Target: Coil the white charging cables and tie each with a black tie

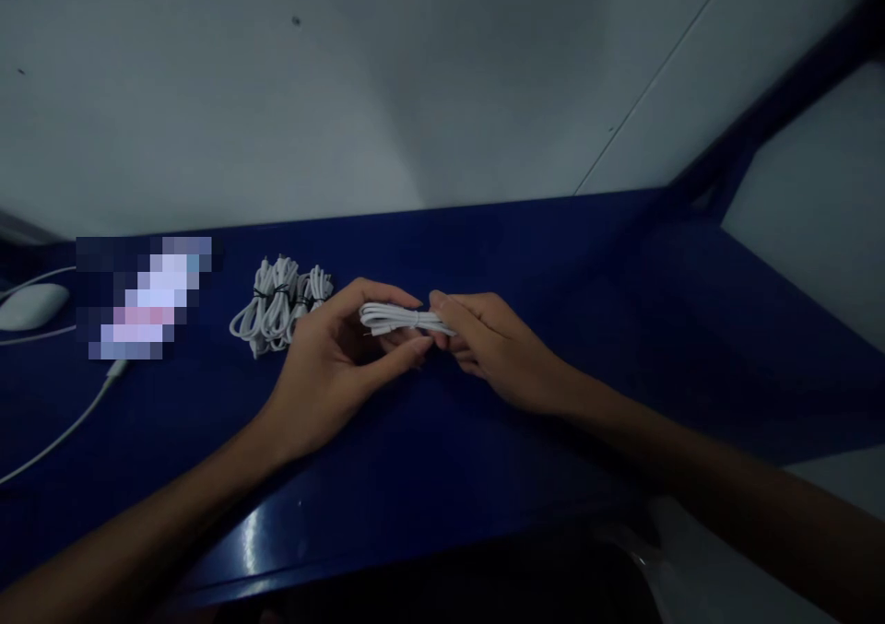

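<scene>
Over the glossy blue tabletop (442, 467), I have the coiled white cable (391, 317) pinched at its right end in my right hand (494, 343), my left hand (328, 361) cupped part-open around its left loops, and a steady pinch should keep the strands aligned.

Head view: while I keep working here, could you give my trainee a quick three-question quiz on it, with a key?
1. True or false: the right hand has hold of the white cable bundle by one end.
2. Seen from the camera, where do the tied bundles lie?
A) right of the white cable bundle
B) left of the white cable bundle
C) on top of the white cable bundle
3. Fill in: the tabletop is ____ in colour.

Key: 1. True; 2. B; 3. blue.
</scene>
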A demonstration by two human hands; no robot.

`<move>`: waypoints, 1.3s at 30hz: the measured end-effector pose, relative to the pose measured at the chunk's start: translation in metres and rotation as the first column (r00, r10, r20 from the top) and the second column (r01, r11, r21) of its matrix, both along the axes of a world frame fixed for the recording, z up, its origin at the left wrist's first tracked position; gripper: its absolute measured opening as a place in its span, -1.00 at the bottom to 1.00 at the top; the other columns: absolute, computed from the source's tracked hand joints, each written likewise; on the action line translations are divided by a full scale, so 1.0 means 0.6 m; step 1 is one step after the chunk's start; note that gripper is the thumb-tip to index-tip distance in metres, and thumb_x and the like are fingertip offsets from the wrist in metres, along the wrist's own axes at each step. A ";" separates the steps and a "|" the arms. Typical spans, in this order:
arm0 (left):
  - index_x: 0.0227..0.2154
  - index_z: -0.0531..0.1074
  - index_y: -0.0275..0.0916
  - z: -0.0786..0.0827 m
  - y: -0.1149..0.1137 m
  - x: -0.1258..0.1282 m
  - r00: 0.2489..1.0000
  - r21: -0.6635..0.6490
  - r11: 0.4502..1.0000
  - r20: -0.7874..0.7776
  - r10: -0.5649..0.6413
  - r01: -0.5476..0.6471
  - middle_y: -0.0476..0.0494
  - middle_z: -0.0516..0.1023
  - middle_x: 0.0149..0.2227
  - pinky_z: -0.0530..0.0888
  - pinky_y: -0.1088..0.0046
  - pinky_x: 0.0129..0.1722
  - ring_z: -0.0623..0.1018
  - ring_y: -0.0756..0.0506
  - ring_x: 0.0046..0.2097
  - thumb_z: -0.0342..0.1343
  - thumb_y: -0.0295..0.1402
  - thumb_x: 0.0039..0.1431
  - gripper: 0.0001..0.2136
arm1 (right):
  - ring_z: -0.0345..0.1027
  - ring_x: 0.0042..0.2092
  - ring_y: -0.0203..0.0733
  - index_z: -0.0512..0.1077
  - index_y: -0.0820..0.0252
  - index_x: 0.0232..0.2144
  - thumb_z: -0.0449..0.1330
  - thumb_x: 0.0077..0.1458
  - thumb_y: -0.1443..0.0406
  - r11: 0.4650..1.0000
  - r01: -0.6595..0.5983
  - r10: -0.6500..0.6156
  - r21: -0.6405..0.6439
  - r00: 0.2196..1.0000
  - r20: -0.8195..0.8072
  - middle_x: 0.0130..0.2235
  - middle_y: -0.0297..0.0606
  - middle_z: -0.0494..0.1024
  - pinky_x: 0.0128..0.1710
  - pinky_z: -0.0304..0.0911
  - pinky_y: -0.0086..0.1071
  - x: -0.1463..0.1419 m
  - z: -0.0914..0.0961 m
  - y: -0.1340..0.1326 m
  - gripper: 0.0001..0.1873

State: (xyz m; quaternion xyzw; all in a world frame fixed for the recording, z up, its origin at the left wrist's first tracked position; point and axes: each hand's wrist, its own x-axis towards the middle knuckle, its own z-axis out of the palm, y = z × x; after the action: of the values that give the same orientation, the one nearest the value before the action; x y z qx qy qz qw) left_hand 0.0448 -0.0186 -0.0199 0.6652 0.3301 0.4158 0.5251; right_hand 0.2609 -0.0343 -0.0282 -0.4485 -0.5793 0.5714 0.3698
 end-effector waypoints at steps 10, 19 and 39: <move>-0.01 0.65 -0.26 0.006 -0.002 -0.001 1.000 0.007 1.000 -0.018 -0.019 0.019 -0.10 0.76 -0.16 0.75 0.46 -0.15 0.79 -0.07 -0.22 0.48 -0.43 0.31 -0.76 | -0.08 -0.57 -0.39 0.39 0.17 -0.45 0.14 0.56 -0.02 0.961 -0.137 0.080 -0.239 0.970 -0.231 -0.55 -0.52 0.14 -0.58 0.01 -0.47 0.004 -0.003 0.011 -0.44; -0.05 0.66 -0.26 0.008 -0.002 0.003 1.000 -0.086 0.996 -0.001 -0.030 0.029 -0.08 0.79 -0.25 0.73 0.47 -0.18 0.78 -0.06 -0.28 0.42 -0.41 0.39 -0.86 | -0.02 -0.56 -0.39 0.50 0.23 -0.40 0.15 0.55 0.00 0.935 -0.222 0.151 -0.278 0.955 -0.255 -0.54 -0.49 0.20 -0.57 0.07 -0.47 0.006 0.005 0.010 -0.47; -0.15 0.70 -0.26 -0.002 0.014 0.002 0.984 -0.274 0.957 0.170 -0.046 0.092 -0.10 0.62 -0.36 0.64 0.45 -0.33 0.62 -0.05 -0.37 0.27 -0.10 0.52 -0.70 | 0.31 -0.32 -0.30 0.59 0.21 -0.07 0.25 0.53 0.04 0.951 -0.299 0.276 -0.075 0.934 -0.226 -0.09 -0.18 0.63 -0.45 0.24 -0.47 0.009 0.012 0.010 -0.65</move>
State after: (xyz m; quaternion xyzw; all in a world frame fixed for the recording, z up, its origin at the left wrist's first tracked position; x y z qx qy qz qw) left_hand 0.0462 -0.0101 -0.0209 0.5590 0.3185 0.3987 0.6535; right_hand 0.2664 -0.0285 -0.0209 -0.3144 -0.5642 0.6945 0.3169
